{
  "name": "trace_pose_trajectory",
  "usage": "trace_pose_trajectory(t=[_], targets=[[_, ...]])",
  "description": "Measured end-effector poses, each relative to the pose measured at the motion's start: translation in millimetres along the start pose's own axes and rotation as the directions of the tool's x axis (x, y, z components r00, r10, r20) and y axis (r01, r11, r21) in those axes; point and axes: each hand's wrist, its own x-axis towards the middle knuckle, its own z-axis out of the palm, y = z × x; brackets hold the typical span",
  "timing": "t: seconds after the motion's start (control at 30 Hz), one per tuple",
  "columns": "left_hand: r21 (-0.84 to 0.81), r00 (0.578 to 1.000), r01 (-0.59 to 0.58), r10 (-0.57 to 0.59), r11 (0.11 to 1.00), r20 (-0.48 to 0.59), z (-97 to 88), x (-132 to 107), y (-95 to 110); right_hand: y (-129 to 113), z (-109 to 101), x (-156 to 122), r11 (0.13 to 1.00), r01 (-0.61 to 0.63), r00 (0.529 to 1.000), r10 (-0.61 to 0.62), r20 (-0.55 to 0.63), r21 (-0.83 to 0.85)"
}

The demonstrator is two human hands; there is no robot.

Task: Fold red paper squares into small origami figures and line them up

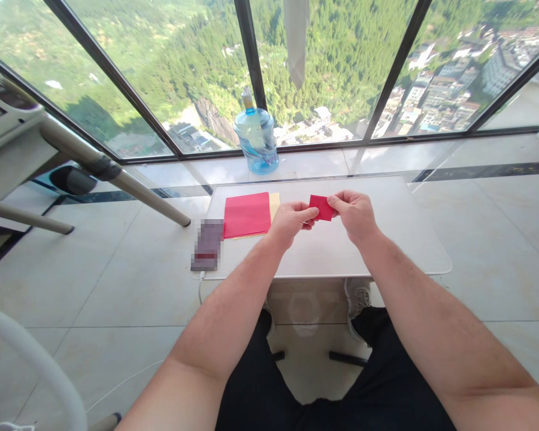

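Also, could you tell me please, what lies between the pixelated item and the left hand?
In the head view, red sheets lie between the pixelated item and the left hand, with a yellow edge showing beside them.

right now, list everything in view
table: 1, white, before person
small square: 1, red, over table
sheets: stack, red, table's left side
paper: count unclear, yellow, beneath sheets
blurred slab: 1, dark, table's left edge
cable: 1, white, below slab
window: 1, black-framed, ahead
jug: 1, blue, by window
legged frame: 1, beige, left
curved bar: 1, white, lower left
trousers: 1 pair, black, below
shoes: 2, grey, below
left hand: 1, bare, holding square
right hand: 1, bare, holding square
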Motion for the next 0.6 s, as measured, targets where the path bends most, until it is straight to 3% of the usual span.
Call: trace_pose_trajectory(t=[0.2, 0.4, 0.6], targets=[[0.057, 0.994, -0.082, 0.086, 0.995, -0.071, 6.7, 1.5, -1.3, -0.5, 1.4, -0.6, 1.0, -0.009, 1.0, 0.009, -0.003, 0.02], [0.069, 0.995, -0.096, 0.098, 0.993, -0.02, 9.9, -0.3, -2.8, -1.6, 0.2, -1.2, 1.0, -0.004, 0.999, 0.004, 0.048, 0.002], [0.037, 0.981, -0.155, 0.158, 0.987, -0.11, 12.5, 2.6, -8.3, -1.4, 5.3, -5.5, 0.998, -0.051, 0.993, 0.047, 0.109, 0.04]])
